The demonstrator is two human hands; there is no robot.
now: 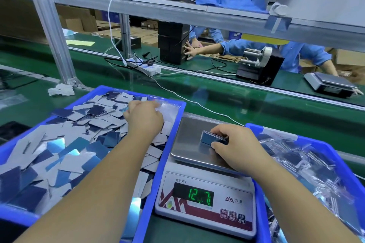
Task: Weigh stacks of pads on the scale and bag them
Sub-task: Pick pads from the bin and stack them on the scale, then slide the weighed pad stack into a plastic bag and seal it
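A: Starting at the left, what lies there?

B: A blue bin on the bench's left side, heaped with loose pads; the left hand reaches into its far right corner, fingers curled down among the pads beside a clear bag; whether it has pinched anything I cannot tell.

A: And the middle?

B: The scale stands between the two bins, its display lit with green digits; a small stack of pads sits on the steel platter, and the right hand grips it, fingers over the top and thumb at the near side.

A: So the step?

B: Weighing, I judge; the stack is on the platter but held, so the reading may not be true; next, let go, read it, then bag it.

A: The right?

B: A second blue bin, full of bagged pads.
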